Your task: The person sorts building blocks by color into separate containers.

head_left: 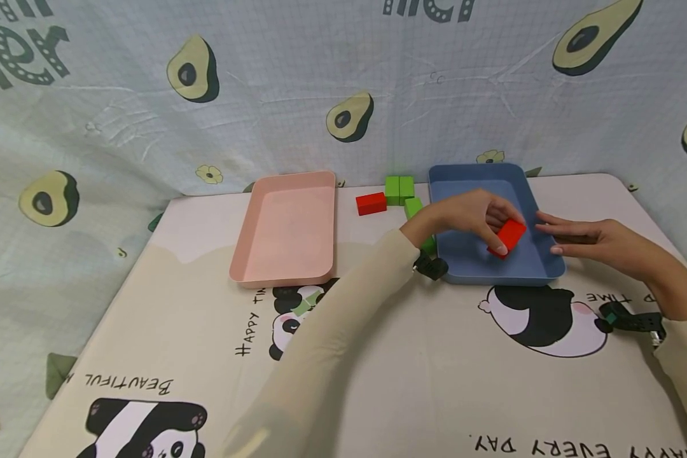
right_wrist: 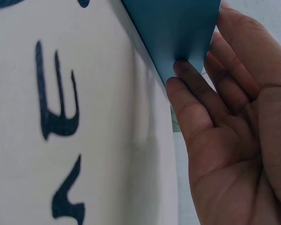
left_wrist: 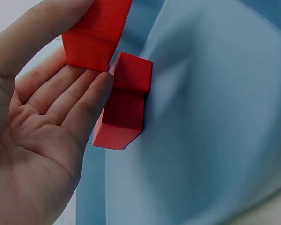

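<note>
My left hand [head_left: 478,213] pinches a red block [head_left: 511,235] between thumb and fingers, over the blue tray [head_left: 464,270]. The left wrist view shows this same block held above two red blocks [left_wrist: 126,98] that stand side by side in the tray, touching each other. From the head view those two are not clearly visible behind the hand. At the tray's right side, my right hand [head_left: 612,245] touches the outer wall with extended fingers. That contact appears in the right wrist view too, where the fingertips [right_wrist: 180,86] rest against the blue wall.
Left of the blue tray lie several green blocks [head_left: 399,191], one partly hidden by the left wrist. A loose red block [head_left: 371,204] sits beside them. A pink tray [head_left: 289,222] stands farther left on the panda-print tablecloth [head_left: 412,394]. A printed curtain [head_left: 275,83] hangs behind.
</note>
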{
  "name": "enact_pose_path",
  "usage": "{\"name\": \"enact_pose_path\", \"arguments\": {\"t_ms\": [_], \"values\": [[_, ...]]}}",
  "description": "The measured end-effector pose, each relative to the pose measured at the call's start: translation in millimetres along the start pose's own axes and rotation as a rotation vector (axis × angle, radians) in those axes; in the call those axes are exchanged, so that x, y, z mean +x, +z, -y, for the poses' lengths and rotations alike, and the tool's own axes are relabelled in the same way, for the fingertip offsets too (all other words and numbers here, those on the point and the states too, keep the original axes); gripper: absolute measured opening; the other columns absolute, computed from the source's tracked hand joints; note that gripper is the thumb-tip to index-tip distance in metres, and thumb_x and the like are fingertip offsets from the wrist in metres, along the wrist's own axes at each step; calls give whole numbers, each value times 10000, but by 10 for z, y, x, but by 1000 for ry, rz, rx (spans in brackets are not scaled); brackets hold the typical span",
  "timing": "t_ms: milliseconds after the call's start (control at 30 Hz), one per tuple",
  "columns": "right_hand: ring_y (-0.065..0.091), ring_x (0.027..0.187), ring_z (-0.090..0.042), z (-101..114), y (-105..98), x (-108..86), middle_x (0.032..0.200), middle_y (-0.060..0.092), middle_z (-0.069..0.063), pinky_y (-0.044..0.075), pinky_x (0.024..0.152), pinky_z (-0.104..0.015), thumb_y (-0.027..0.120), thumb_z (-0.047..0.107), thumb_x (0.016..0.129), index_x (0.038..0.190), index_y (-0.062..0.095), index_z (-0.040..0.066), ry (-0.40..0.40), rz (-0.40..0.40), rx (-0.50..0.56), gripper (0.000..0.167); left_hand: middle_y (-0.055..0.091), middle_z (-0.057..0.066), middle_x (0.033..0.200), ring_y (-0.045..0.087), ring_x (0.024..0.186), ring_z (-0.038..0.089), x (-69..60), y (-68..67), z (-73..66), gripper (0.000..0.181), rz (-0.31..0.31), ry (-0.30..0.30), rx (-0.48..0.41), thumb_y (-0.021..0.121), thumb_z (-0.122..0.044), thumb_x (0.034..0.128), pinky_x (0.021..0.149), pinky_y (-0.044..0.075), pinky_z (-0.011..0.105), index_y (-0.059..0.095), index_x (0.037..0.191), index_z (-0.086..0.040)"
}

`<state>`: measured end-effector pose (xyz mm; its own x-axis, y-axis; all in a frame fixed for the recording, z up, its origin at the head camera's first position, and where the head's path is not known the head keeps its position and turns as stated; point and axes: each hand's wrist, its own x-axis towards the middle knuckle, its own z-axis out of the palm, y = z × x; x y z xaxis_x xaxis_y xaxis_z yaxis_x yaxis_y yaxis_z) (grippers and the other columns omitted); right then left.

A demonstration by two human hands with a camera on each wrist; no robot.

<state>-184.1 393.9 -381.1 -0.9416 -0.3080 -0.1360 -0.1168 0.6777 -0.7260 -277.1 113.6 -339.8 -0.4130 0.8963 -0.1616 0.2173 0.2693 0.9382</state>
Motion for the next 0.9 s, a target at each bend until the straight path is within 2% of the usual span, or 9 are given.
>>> {"name": "enact_pose_path", "arguments": {"t_ms": [400, 900], "values": [[271, 1309, 185, -5, -8, -9, 1585, 312, 245, 231, 1071, -799, 682, 183, 992, 1484, 529, 92, -10, 0, 10, 523, 649, 95, 1274, 638, 1111, 108, 71, 11, 14, 591, 37, -15, -7, 849, 28, 778, 954, 502, 141, 623, 1323, 35], [255, 1327, 182, 11, -16, -18, 1595, 304, 231, 210, 1093, -786, 672, 170, 997, 1487, 520, 79, -9, 9, 23, 521, 654, 114, 1277, 631, 1127, 129, 113, 16, -62, 581, 108, -50, 38, 848, 43, 772, 944, 506, 143, 632, 1311, 39]]}}
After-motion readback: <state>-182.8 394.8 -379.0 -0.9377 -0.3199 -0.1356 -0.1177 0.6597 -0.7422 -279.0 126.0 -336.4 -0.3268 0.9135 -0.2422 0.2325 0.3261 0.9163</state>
